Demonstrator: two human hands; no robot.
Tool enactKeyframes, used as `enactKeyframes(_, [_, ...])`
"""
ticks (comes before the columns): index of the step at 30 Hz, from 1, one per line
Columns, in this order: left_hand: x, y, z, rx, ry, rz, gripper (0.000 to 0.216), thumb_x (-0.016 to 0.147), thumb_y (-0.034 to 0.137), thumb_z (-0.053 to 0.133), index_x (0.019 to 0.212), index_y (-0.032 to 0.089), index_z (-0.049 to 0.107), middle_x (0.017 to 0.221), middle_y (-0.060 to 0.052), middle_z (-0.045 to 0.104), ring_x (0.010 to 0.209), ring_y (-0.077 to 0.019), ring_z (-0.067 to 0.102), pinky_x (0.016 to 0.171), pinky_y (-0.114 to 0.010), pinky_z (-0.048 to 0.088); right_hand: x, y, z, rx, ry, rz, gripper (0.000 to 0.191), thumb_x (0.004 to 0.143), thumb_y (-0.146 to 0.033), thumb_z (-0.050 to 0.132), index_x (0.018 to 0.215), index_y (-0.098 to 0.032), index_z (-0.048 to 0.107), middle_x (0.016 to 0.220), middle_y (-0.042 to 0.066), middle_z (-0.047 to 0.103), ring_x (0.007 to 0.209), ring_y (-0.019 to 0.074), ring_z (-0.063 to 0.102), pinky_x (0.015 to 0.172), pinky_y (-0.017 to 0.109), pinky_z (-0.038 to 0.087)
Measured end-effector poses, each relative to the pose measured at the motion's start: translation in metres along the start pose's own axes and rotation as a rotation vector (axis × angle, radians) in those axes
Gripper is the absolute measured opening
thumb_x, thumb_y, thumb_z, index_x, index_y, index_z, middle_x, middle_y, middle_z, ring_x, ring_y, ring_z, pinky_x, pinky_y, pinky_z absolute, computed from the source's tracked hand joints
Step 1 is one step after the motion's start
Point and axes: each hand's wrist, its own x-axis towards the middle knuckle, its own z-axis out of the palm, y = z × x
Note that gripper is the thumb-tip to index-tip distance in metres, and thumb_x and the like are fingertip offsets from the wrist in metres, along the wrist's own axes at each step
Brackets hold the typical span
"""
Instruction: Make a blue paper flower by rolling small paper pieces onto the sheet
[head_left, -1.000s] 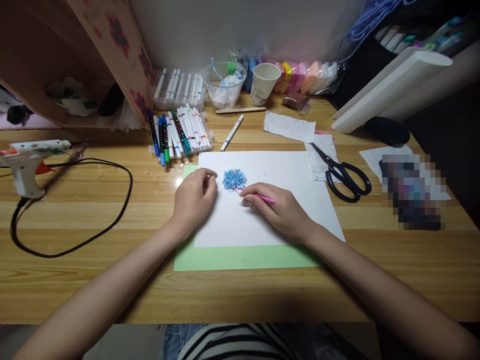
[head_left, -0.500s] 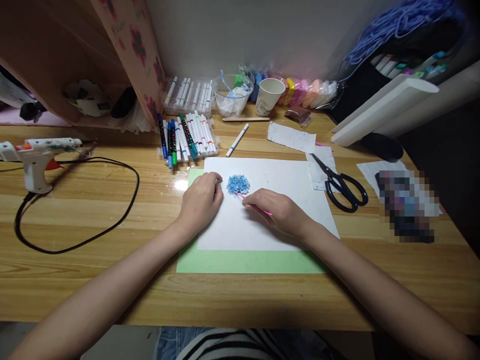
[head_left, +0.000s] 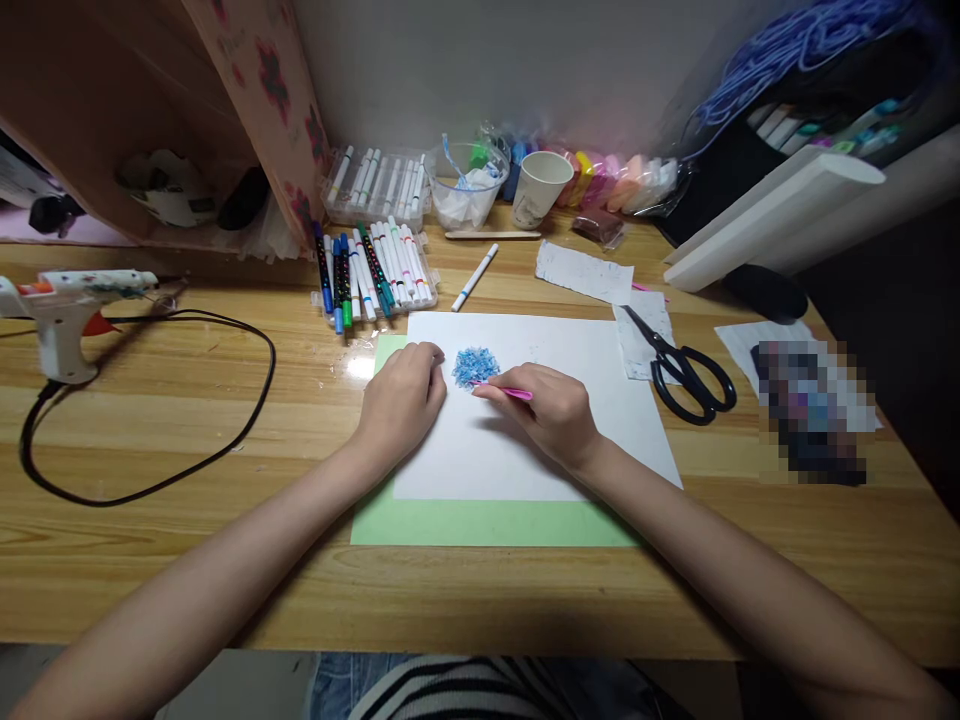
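A fluffy round patch of blue flecks (head_left: pixel 476 366) lies on a white sheet of paper (head_left: pixel 450 460), which overlaps a green sheet (head_left: pixel 495 523). At the patch's lower right edge, my right hand (head_left: pixel 551 410) pinches a slim pink tool (head_left: pixel 517 393). Its tip reaches the blue flecks; whether it is a stick or tweezers I cannot tell. Resting on the left edge of the white sheet is my left hand (head_left: pixel 401 395), its fingers loosely curled, with nothing visible in them.
Black-handled scissors (head_left: pixel 694 385) lie on paper scraps at the right. Behind the sheet are a single marker (head_left: pixel 475 278), a box of markers (head_left: pixel 375 270), a clear plastic bowl (head_left: pixel 465 190) and a paper cup (head_left: pixel 541 190). A corded glue gun (head_left: pixel 71 310) stands at left.
My right hand has shifted slightly left and up, and the pink tool now lies flatter against the patch's lower edge. My left hand has stayed in place.
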Motion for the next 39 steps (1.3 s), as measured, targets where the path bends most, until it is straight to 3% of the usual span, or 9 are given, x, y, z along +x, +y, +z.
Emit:
enactKeyframes(4, [-0.001,0.0,0.0,0.0,-0.006,-0.006,0.015,0.088,0.016,0.044,0.099,0.017,0.055,0.087,-0.005,0.065,0.082,-0.0195,0.058,0.068,-0.03,0.04,0.007,-0.004,0.002,-0.004,0.044,0.13,0.026,0.086,-0.035,0.061,0.066,-0.018,0.059,0.056,0.001,0.066,0.05,0.0114,0.058,0.051,0.024,0.042])
enactKeyframes(9, [0.0,0.0,0.0,0.0,-0.017,-0.013,0.015,0.088,0.017,0.044,0.099,0.017,0.054,0.087,-0.005,0.065,0.082,-0.0198,0.057,0.068,-0.031,0.039,0.009,-0.006,0.002,0.319,0.085,0.485,0.027,0.086,-0.037,0.06,0.067,-0.019,0.056,0.057,-0.002,0.065,0.047,0.0088,0.058,0.048,0.02,0.042])
enactKeyframes(11, [0.0,0.001,0.0,-0.001,-0.019,-0.011,0.015,0.088,0.017,0.043,0.099,0.017,0.054,0.087,-0.005,0.065,0.082,-0.0196,0.057,0.068,-0.031,0.04,0.007,-0.005,0.003,0.368,0.11,0.547,0.029,0.085,-0.039,0.06,0.065,-0.019,0.055,0.054,-0.003,0.063,0.044,0.0084,0.055,0.045,0.02,0.04])
enactKeyframes(16, [0.0,0.0,0.0,0.0,-0.011,-0.006,0.015,0.088,0.016,0.044,0.099,0.018,0.054,0.087,-0.005,0.064,0.082,-0.0197,0.057,0.068,-0.031,0.04,0.004,-0.002,0.006,0.034,0.146,0.297,0.038,0.086,-0.036,0.061,0.053,-0.018,0.051,0.045,-0.003,0.052,0.042,0.0078,0.044,0.046,0.024,0.032])
enactKeyframes(18, [0.0,0.0,0.001,-0.001,-0.007,-0.004,0.015,0.088,0.016,0.044,0.099,0.017,0.054,0.087,-0.005,0.064,0.082,-0.0196,0.057,0.069,-0.031,0.04,0.005,-0.003,0.004,-0.038,0.103,0.176,0.034,0.087,-0.033,0.059,0.057,-0.019,0.053,0.047,-0.002,0.053,0.045,0.0101,0.047,0.048,0.025,0.034])
enactKeyframes(21, [0.0,0.0,0.001,-0.003,-0.005,-0.003,0.015,0.088,0.017,0.044,0.099,0.017,0.054,0.088,-0.006,0.065,0.083,-0.0197,0.057,0.069,-0.031,0.04,0.005,-0.005,-0.003,0.027,-0.03,0.105,0.013,0.089,-0.03,0.058,0.085,-0.018,0.061,0.071,0.003,0.066,0.064,0.0146,0.059,0.061,0.026,0.045])
enactKeyframes(23, [0.0,0.0,0.0,-0.004,-0.007,-0.005,0.015,0.088,0.017,0.043,0.099,0.017,0.054,0.089,-0.006,0.065,0.083,-0.02,0.058,0.07,-0.031,0.04,0.006,-0.005,-0.011,0.122,-0.143,0.111,0.013,0.09,-0.026,0.055,0.1,-0.019,0.059,0.087,0.005,0.068,0.077,0.0157,0.062,0.07,0.028,0.048])
enactKeyframes(27, [0.0,0.001,0.0,0.0,-0.015,-0.014,0.015,0.088,0.017,0.043,0.098,0.017,0.055,0.09,-0.006,0.065,0.083,-0.0203,0.058,0.068,-0.031,0.04,0.006,-0.002,-0.024,0.268,-0.304,0.096,0.009,0.09,-0.019,0.054,0.095,-0.019,0.06,0.089,0.005,0.066,0.083,0.0156,0.061,0.072,0.028,0.048])
enactKeyframes(39, [-0.001,0.0,0.001,0.016,-0.016,0.004,0.016,0.089,0.017,0.041,0.099,0.018,0.054,0.092,-0.006,0.065,0.084,-0.0199,0.057,0.069,-0.031,0.04,0.0,-0.002,-0.016,0.112,-0.163,-0.011,0.008,0.089,-0.019,0.054,0.086,-0.015,0.061,0.076,0.007,0.067,0.072,0.0173,0.059,0.066,0.031,0.048])
